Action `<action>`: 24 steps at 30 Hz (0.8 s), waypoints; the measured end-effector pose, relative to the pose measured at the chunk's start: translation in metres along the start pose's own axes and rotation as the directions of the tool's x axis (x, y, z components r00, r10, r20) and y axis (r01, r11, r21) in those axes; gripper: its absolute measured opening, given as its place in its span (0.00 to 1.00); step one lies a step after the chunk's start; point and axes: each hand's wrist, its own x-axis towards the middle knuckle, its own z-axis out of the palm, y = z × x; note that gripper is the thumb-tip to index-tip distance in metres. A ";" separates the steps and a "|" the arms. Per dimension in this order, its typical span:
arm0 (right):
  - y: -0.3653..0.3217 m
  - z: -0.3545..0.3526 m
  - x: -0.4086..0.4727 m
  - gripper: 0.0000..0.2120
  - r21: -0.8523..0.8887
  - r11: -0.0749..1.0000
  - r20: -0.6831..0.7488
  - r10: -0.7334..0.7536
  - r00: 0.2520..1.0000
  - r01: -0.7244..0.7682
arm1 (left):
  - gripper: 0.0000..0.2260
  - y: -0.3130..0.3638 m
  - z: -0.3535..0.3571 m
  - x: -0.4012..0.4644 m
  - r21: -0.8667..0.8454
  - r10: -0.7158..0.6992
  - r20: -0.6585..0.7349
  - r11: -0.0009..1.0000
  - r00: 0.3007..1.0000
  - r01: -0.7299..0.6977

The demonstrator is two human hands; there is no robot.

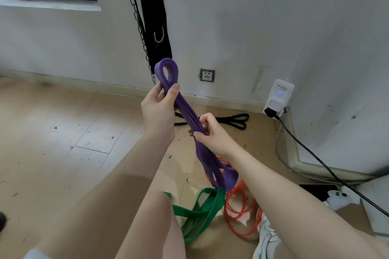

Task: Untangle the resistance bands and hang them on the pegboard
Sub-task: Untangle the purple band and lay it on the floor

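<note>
A purple resistance band (187,111), folded into several strands, hangs between both hands in the middle of the view. My left hand (159,107) grips it near the top, just under its upper loop. My right hand (208,132) pinches the strands lower down, and the rest dangles to about knee height. On the floor below lie a green band (202,212) and an orange band (240,210), loosely overlapping. A black band (233,121) lies flat by the skirting board. No pegboard is in view.
A black strap (155,17) and a chain (136,21) hang down the white wall behind the purple band. A wall socket (207,75), a plugged-in white device (279,96) with a black cable, a white controller (339,197) and my knee (155,216) are around.
</note>
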 end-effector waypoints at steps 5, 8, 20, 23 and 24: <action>0.012 -0.042 0.006 0.08 -0.195 0.981 -0.103 -0.027 0.994 0.006 | 0.13 -0.032 0.020 0.016 -0.056 -0.118 -0.030 0.992 0.993 0.116; 0.023 -0.085 0.012 0.08 -0.334 0.942 -0.175 -0.041 0.984 -0.020 | 0.13 -0.063 0.050 0.025 -0.088 -0.193 -0.024 0.978 0.981 0.190; 0.121 -0.061 0.164 0.11 -0.869 0.494 0.106 0.154 0.982 0.016 | 0.10 -0.237 0.008 0.159 -0.028 -0.468 -0.256 0.878 0.846 0.477; 0.176 -0.012 0.202 0.10 -0.865 0.502 0.134 0.231 0.964 0.000 | 0.17 -0.285 -0.029 0.186 -0.023 -0.554 -0.348 0.811 0.756 0.584; 0.192 0.003 0.212 0.10 -0.861 0.508 0.137 0.253 0.958 -0.011 | 0.17 -0.298 -0.040 0.193 -0.014 -0.566 -0.370 0.796 0.737 0.605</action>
